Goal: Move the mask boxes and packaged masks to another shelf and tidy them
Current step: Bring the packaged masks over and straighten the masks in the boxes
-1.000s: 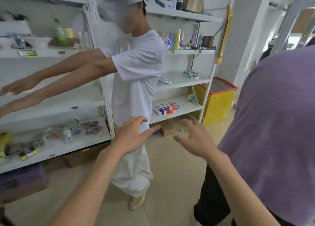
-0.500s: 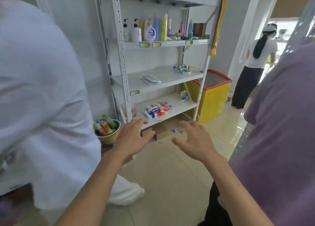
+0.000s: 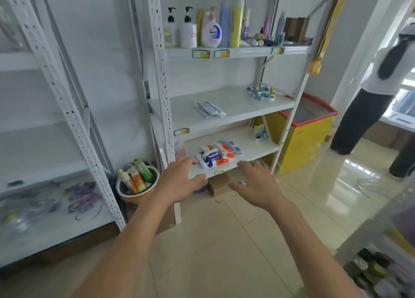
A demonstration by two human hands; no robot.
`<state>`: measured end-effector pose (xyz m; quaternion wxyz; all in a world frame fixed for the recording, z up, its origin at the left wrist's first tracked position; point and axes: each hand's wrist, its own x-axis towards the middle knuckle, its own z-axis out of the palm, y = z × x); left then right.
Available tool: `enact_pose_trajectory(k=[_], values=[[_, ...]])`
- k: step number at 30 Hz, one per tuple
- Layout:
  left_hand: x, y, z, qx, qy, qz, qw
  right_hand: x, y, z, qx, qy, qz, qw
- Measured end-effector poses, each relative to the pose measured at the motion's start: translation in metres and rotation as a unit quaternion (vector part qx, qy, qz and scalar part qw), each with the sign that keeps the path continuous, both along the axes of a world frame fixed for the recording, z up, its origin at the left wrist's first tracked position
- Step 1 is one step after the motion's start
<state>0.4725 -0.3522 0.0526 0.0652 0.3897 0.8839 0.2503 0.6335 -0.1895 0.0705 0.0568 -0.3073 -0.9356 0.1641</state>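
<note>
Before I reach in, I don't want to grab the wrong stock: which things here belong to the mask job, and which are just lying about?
For the job:
- packs on the lowest shelf
- left hand, open
- right hand, open

Lying about:
- bottles
- toothpaste
- bowl of bottles
- yellow bin

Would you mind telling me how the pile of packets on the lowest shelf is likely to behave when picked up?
The pile of packets looks like soft film pouches, so probably light and floppy. They overlap loosely, so some may slide off. Both the left hand and right hand are open, which suits scooping.
</note>
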Motion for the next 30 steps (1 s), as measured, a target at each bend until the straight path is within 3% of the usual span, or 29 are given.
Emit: enact_pose_trajectory(k=[10,18,30], values=[[-0.167,0.143,0.000,0.044,-0.038,0.004,0.998,-0.140,0.154,0.016,-0.050,0.032,-0.044,0.997],[-0.265,0.268,-0.022,0.045,-0.074,0.010,0.996,-0.234,0.271,-0.011,-0.123,0.059,-0.051,0.989],[-0.421,0.393,-0.059,0.048,-0.161,0.129,0.977,-0.445,0.435,-0.041,-0.218,0.054,0.025,0.974]])
